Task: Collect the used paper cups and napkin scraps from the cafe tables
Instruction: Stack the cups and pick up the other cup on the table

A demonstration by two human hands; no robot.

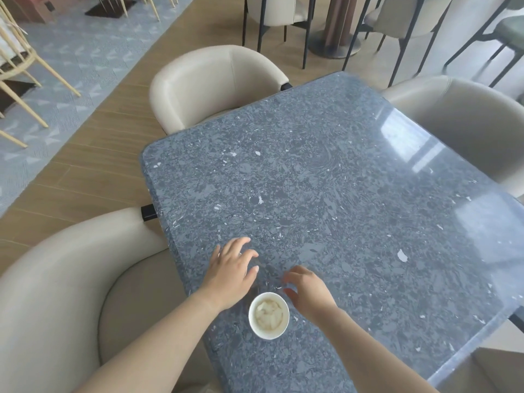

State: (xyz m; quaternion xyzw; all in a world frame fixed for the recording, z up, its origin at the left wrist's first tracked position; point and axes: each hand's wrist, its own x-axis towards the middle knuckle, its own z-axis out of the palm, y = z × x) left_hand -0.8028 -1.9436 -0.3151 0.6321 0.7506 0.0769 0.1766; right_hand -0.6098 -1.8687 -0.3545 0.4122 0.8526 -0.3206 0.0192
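Paper cup [268,315]: white, upright, mouth up; it stands on the tabletop [326,180] between the person's two forearms.
Cup contents: crumpled, beige-stained paper [269,312] fills the inside of the paper cup.
Left hand [231,275]: palm down, just beyond and to the left of the paper cup, fingers spread and nearly straight. It holds nothing, and whether the fingertips touch the stone cannot be told.
Ring [240,253]: thin band on one finger of the left hand.
Right hand [309,292]: just beyond and to the right of the paper cup, fingers loosely bent with nothing between them. The thumb lies close to the cup's rim; contact cannot be told.
Tabletop: glossy, dark blue-grey speckled stone with rounded corners, stretching away from the paper cup.
Pale fleck [402,255]: well to the right of the paper cup and beyond it; stone pattern or scrap, cannot tell.
Near chair [56,279]: cream, tub-shaped, left of the paper cup.
Far chair [209,80]: cream, well beyond the paper cup on the left.
Right chair [467,123]: cream, well beyond the paper cup on the right.
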